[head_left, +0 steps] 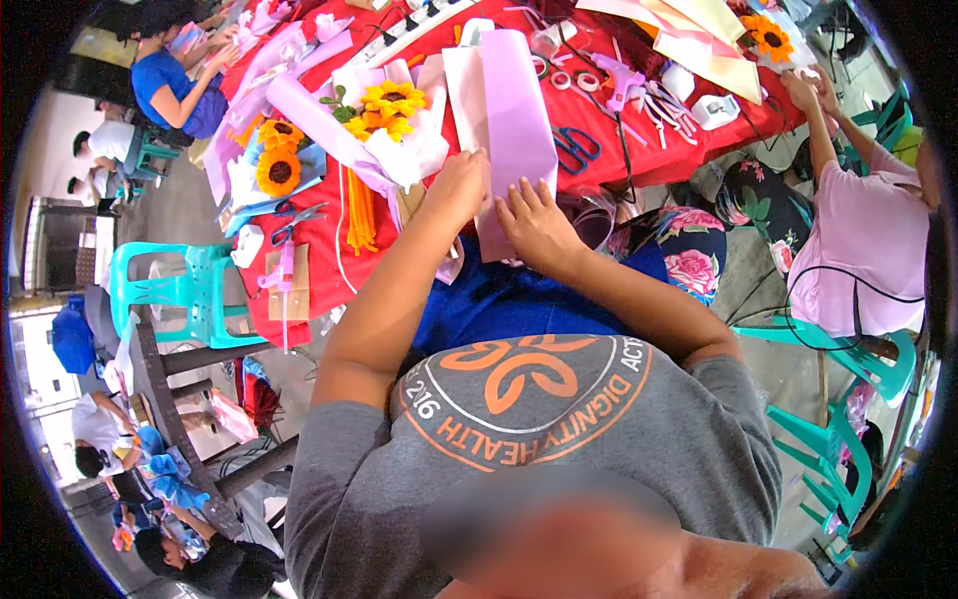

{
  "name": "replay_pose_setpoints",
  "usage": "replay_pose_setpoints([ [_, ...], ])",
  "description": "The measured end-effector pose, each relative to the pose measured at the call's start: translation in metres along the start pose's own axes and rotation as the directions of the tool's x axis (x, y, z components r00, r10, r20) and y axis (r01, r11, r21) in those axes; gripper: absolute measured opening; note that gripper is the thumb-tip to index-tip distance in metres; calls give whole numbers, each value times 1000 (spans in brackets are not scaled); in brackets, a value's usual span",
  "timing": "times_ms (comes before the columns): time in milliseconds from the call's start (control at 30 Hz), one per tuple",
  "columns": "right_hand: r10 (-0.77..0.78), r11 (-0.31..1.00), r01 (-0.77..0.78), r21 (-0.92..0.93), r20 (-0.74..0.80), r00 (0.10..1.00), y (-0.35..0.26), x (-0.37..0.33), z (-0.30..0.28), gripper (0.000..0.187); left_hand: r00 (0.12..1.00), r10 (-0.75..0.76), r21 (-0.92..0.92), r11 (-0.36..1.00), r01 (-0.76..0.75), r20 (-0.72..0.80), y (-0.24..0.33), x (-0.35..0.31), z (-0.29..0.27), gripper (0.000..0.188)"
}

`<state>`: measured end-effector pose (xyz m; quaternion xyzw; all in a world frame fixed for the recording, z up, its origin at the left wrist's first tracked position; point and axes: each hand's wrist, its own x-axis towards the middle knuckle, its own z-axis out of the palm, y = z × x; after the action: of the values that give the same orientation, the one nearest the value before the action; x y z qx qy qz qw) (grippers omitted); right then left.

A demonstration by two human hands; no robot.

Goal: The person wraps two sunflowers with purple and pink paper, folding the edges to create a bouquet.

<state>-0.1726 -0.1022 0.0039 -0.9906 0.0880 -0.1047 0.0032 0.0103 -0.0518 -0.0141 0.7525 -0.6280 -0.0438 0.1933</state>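
Note:
A long sheet of lilac wrapping paper (519, 110) lies over the table's near edge in front of me, with a pale layer along its left side. My left hand (461, 192) is closed on the left edge of this paper, thumb and fingers pinched together. Flat on its lower right part rests my right hand (542, 228), fingers spread. Just left of my left hand is a bouquet of artificial sunflowers (391, 98) in white and lilac wrapping. Dark-handled scissors (576, 150) lie to the right of the paper.
A red-covered table (654, 165) holds a pink glue gun (621, 82), tape rolls (561, 80) and a power strip (419, 30). At left are orange pipe cleaners (359, 215), another glue gun (284, 268) and scissors (296, 215). Co-workers sit at both sides; a green chair (180, 280) stands left.

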Motion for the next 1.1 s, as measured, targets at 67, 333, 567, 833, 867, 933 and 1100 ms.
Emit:
replay_pose_setpoints([
  [67,35,998,-33,54,-40,999,7,5,1,39,999,28,-10,1000,-28,-44,-6,1,3,37],
  [333,317,865,-172,472,-247,916,24,-2,-1,28,997,-49,-22,999,48,-56,-2,-2,4,45],
  [567,217,923,-119,367,-241,946,17,7,-4,17,970,-242,148,961,234,35,5,6,13,44],
  [833,346,834,-331,442,49,937,22,33,-26,15,995,-69,211,976,52,72,-30,3,39,36],
  [867,340,836,-325,442,48,939,24,36,-27,15,995,-74,213,975,58,68,-31,2,40,36],
  [933,370,826,-307,474,-45,928,30,40,-28,19,991,-79,248,968,51,104,-25,6,34,37],
  [1100,295,800,-279,531,58,954,28,31,-43,23,991,-121,233,967,105,52,-7,3,15,35],
])
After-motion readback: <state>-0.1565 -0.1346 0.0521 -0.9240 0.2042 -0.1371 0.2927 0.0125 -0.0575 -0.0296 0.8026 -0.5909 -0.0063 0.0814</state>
